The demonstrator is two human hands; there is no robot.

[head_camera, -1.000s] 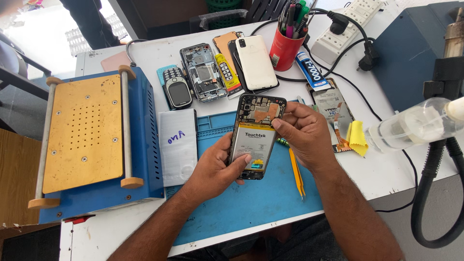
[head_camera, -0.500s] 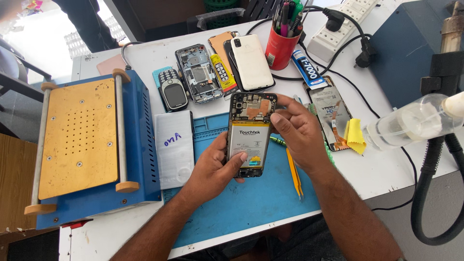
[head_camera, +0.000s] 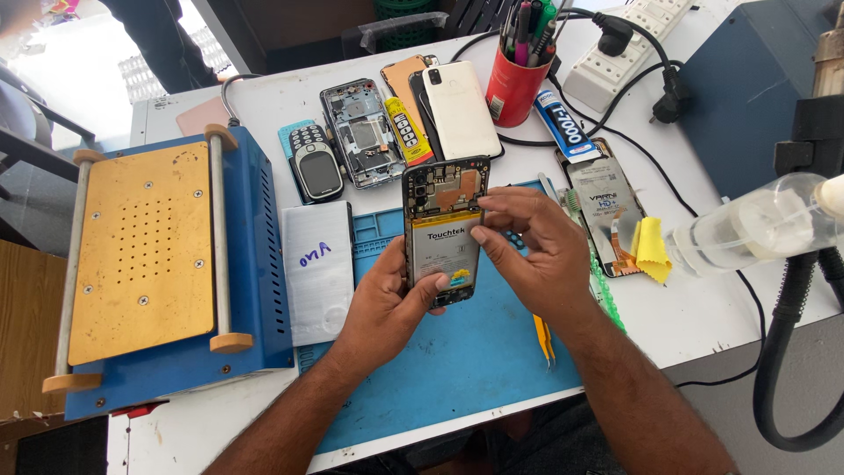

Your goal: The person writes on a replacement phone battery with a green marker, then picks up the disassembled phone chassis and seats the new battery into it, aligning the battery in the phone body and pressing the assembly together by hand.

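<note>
Red cup [head_camera: 517, 85] at the back of the blue mat [head_camera: 457, 352] holds a bunch of pens and tools, too packed to count. Clear plastic bottle [head_camera: 747, 230] lies on its side right of the mat, contents not readable. Count around the mat: one opened phone [head_camera: 442, 230] in hand, back cover off, board and battery showing; one stripped phone frame [head_camera: 361, 132] behind the mat; one small keypad phone [head_camera: 318, 165] left of that frame; one white phone [head_camera: 460, 108] lying on an orange one [head_camera: 403, 75] behind the mat; one screen part [head_camera: 605, 202] off the mat's right edge with a yellow cloth [head_camera: 652, 249] on it; two glue tubes, yellow [head_camera: 407, 132] and blue [head_camera: 559, 123]; one grey slab [head_camera: 318, 271] on the mat's left edge; one blue heating machine [head_camera: 158, 273] left of the mat; one power strip [head_camera: 626, 48] behind the cup. Opened phone sits above the mat's upper middle, held upright-ish. Left hand [head_camera: 387, 303] grips its lower end, thumb over the bottom edge, fingers behind. Right hand [head_camera: 532, 255] is curled at its right edge, thumb and fingertips [head_camera: 482, 200] touching the upper right side near the board. Yellow tweezers [head_camera: 545, 339] lie on the mat, below the right wrist.
</note>
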